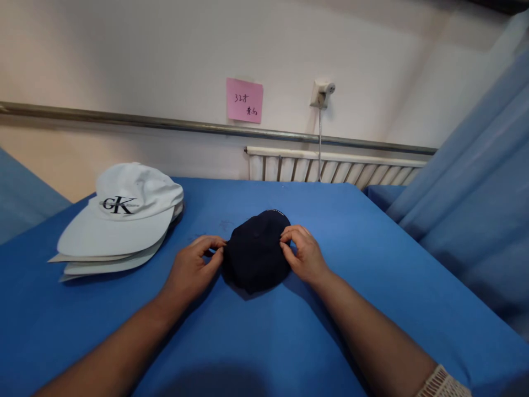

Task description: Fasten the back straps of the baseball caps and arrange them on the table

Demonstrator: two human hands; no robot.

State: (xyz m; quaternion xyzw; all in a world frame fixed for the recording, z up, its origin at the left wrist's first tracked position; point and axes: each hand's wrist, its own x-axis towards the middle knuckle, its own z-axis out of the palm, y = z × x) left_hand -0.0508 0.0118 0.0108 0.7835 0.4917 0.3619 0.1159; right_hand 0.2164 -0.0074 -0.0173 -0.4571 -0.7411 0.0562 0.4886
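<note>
A dark navy baseball cap [258, 251] lies on the blue-covered table, its crown facing me and its brim mostly hidden behind the right side. My left hand [197, 263] pinches the cap's left edge between thumb and fingers. On the opposite side, my right hand [303, 253] pinches the cap's fabric near the brim with thumb and forefinger. To the left rests a stack of several caps, topped by a white cap [119, 215] with black "CK" lettering; the brims of those below stick out underneath it.
The blue table [330, 220] reaches back to a wall radiator [330, 165]. A metal rail [185, 124] runs along the wall below a pink note [244, 100]. A socket [320, 95] has a plug and hanging cord. Blue curtains [479, 165] hang at the right.
</note>
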